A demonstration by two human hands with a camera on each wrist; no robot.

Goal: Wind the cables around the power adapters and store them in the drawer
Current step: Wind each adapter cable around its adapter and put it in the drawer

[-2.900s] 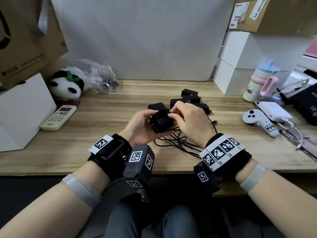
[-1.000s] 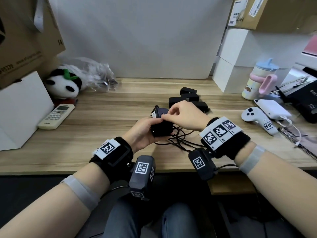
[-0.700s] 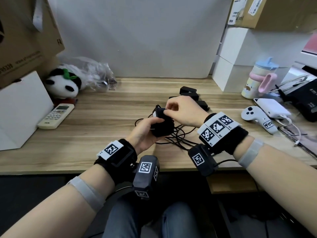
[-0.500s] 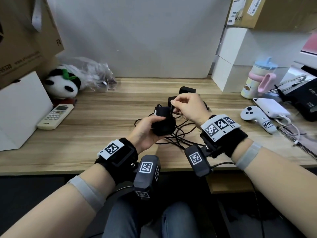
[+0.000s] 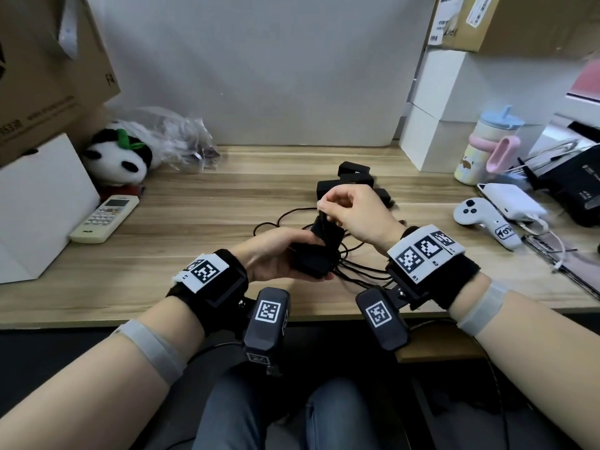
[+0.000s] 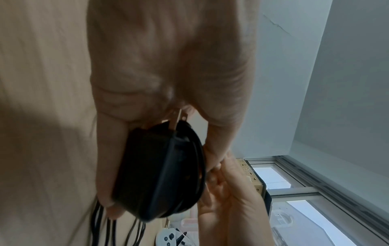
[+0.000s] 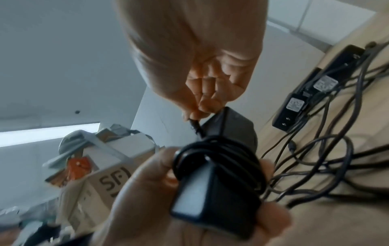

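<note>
Desk [image 5: 201, 254] fills mid-frame, where at centre the left hand [image 5: 276, 251] grips an adapter [image 5: 316, 254] wound with cable [image 7: 221, 153], the right hand [image 5: 357, 216] just above pinching the cable's end.

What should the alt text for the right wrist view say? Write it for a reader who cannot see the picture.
A left hand grips a black power adapter with several turns of cable already around it, while the right hand above pinches the cable's loose end. To the right, more adapters and tangled cables lie on the wooden desk.
</note>
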